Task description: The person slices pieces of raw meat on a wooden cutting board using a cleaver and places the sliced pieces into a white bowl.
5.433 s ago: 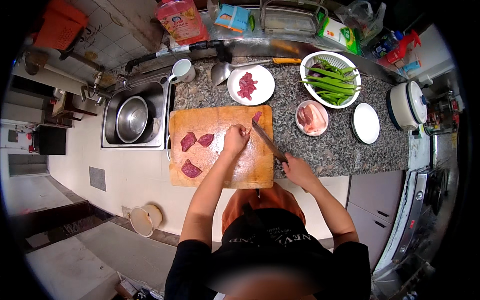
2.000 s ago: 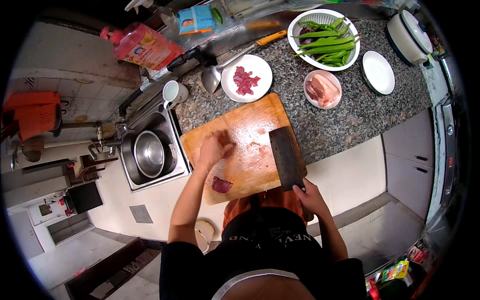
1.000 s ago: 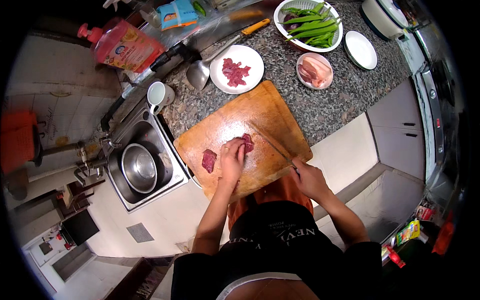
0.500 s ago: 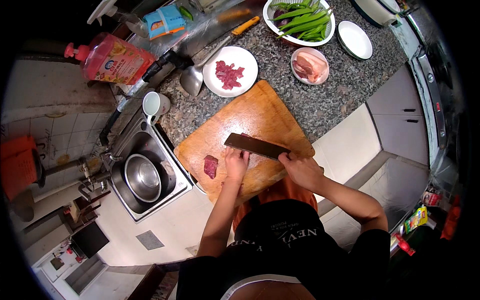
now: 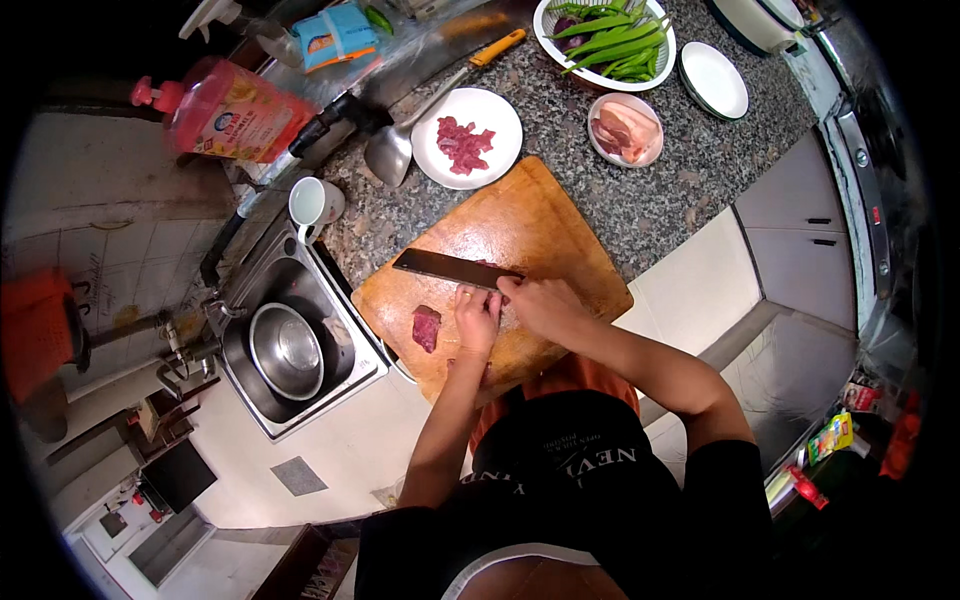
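My right hand (image 5: 541, 307) is closed round the handle of a dark cleaver (image 5: 445, 267), its blade reaching left across the wooden cutting board (image 5: 560, 230). Close beside the blade, my left hand (image 5: 478, 318) has its fingers curled down on a piece of red meat, mostly hidden by hand and blade; a sliver shows past the blade's far edge. A larger chunk of red meat (image 5: 426, 328) lies on the board to the left of that hand. Another bit is partly covered by my left wrist. Beyond the board, a white plate (image 5: 505, 128) holds small cut pieces of red meat.
A spatula (image 5: 390, 155) and a white mug (image 5: 316, 202) stand left of the plate. The sink (image 5: 350, 385) with a metal bowl (image 5: 287, 350) is at left. Farther back are a bowl of fatty meat (image 5: 627, 130), a basket of green peppers (image 5: 620, 50) and stacked plates (image 5: 714, 80).
The cleaver and my right hand have moved left and slightly away from me, bringing the right hand next to the left. My left hand stays nearly in place.
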